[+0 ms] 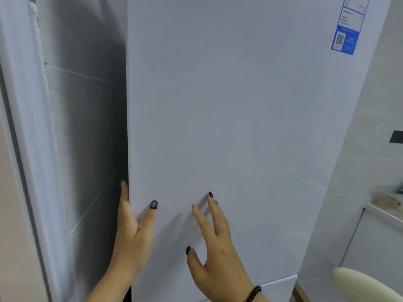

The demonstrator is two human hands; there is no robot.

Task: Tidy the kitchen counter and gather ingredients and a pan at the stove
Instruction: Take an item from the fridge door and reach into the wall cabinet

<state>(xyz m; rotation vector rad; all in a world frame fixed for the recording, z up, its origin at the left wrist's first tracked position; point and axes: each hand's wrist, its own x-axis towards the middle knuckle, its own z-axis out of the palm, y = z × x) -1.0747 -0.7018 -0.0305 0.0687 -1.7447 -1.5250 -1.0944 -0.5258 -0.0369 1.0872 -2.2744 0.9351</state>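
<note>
A tall white fridge door fills most of the head view, seen close up. My left hand grips the door's left edge low down, fingers behind the edge and thumb on the front face. My right hand rests against the door's front with straight, spread fingers, just to the right of the left hand. A dark bead bracelet sits on my right wrist. The fridge's inside is hidden.
A blue and white label is stuck at the door's top right. A grey wall and white frame stand left of the door. At the right are a tiled wall, a counter edge and a cream rounded object.
</note>
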